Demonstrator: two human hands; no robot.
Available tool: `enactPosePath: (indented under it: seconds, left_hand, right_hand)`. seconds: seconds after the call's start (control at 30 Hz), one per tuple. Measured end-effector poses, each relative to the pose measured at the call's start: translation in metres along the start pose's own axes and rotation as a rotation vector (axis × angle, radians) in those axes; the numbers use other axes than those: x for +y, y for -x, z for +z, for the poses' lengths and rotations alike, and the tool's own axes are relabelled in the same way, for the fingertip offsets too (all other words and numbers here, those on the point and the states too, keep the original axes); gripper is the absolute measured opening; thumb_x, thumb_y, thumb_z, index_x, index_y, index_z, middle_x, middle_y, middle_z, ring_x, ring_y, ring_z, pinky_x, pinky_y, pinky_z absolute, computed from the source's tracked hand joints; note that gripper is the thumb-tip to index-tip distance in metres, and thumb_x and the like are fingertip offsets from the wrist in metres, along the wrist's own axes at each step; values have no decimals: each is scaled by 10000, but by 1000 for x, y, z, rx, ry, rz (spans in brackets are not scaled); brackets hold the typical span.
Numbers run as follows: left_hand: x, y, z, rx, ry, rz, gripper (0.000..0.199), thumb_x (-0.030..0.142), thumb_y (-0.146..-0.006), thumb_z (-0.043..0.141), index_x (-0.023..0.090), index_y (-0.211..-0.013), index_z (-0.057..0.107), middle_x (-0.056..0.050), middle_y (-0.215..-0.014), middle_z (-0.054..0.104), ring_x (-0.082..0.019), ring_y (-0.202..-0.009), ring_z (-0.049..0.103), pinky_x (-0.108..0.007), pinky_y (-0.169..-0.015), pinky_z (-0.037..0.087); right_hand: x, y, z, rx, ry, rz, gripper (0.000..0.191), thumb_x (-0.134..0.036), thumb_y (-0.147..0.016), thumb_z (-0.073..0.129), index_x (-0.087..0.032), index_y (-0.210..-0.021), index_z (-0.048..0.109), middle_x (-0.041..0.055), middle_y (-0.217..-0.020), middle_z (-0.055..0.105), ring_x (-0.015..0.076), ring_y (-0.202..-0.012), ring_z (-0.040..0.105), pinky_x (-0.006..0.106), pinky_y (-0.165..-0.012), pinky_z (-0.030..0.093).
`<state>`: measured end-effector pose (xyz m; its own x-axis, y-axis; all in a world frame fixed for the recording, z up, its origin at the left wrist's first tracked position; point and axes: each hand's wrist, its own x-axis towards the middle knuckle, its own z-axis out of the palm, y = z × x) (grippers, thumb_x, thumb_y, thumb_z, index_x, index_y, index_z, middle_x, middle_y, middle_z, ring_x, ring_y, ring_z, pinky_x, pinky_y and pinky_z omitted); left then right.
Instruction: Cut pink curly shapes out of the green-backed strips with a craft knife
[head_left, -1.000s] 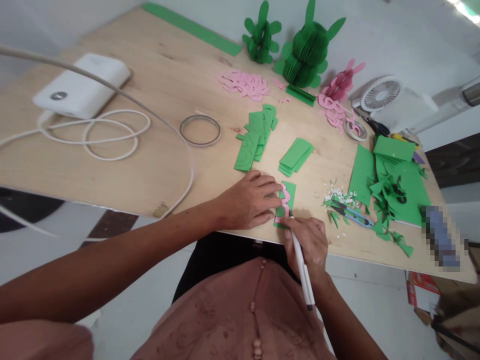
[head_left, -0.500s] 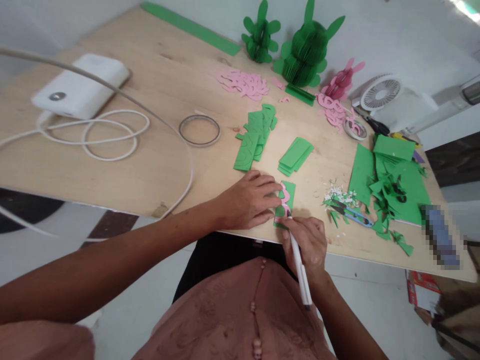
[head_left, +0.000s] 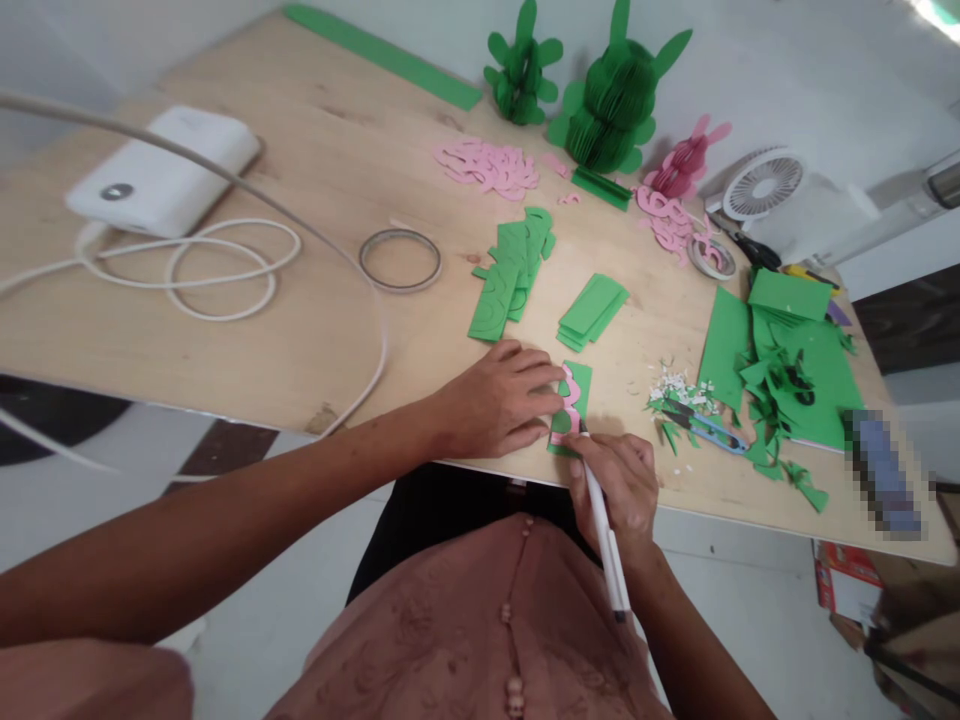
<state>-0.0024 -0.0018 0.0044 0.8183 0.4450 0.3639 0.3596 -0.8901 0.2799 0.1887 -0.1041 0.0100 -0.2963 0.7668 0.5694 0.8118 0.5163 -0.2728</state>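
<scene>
A small green card (head_left: 583, 383) lies flat just inside the near edge of the desk (head_left: 442, 380), with a curvy pink cutout (head_left: 573, 391) on top of it. Both look like thin, matte craft paper – probably light, fairly crisp and easy to slide or crease, so flat pressure along the side should hold them better than a pinch. The left hand (head_left: 504, 402) rests on their left side, palm down, its fingers slightly apart and extended rather than curled. The fingers of the right hand (head_left: 619, 482) are clamped on a slim white pen (head_left: 602, 525), which looks stiff and smooth; its dark tip is at the cutout's lower right.

Beyond them sit a neat stack of plain green cards (head_left: 591, 308) and overlapping green strips (head_left: 498, 296) with curved lines drawn on them. Toward the right edge, blue-handled snips (head_left: 712, 431) lie beside white and green paper crumbs (head_left: 679, 388). Near the far edge are a loose heap of wavy pink pieces (head_left: 491, 168) and a pleated, round-bodied green paper rabbit (head_left: 611, 105).
</scene>
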Motion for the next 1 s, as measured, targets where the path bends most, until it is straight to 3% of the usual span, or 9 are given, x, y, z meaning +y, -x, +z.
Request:
enactPosePath:
  seconds: [1.0]
  left_hand:
    - [0,-1,-2,-27,8,4,211,339,-915,522,208,-1037,633,-81,-1324,577,-279,-1206,472,-437,-994,304]
  right_hand:
    - [-3,-4,0,-2,-3,-15,227,-76,-877,555,-184,-1058,640,43,-860,752,168,-779,703,335,-775,411]
